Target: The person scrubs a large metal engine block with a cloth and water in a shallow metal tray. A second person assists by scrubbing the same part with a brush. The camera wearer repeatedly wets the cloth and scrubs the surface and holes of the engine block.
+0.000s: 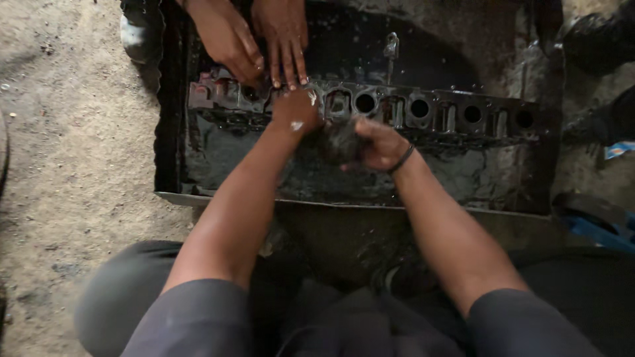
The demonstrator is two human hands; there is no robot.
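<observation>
A long, oily metal engine part (423, 112) with a row of round holes lies across a black wash tray (198, 197) filled with dark liquid. My left hand (296, 111) rests on the part's near edge, left of centre, fingers curled against it. My right hand (377, 142) is closed on a dark, wet wad (340, 140) held just in front of the part. Another person's two hands (254, 39) press on the part's left end from the far side.
Sandy, dirty ground (73, 152) lies left of the tray. A blue object (605, 228) sits at the right edge, with dark items above it. A shoe (135, 30) shows at the top left. My knees are below.
</observation>
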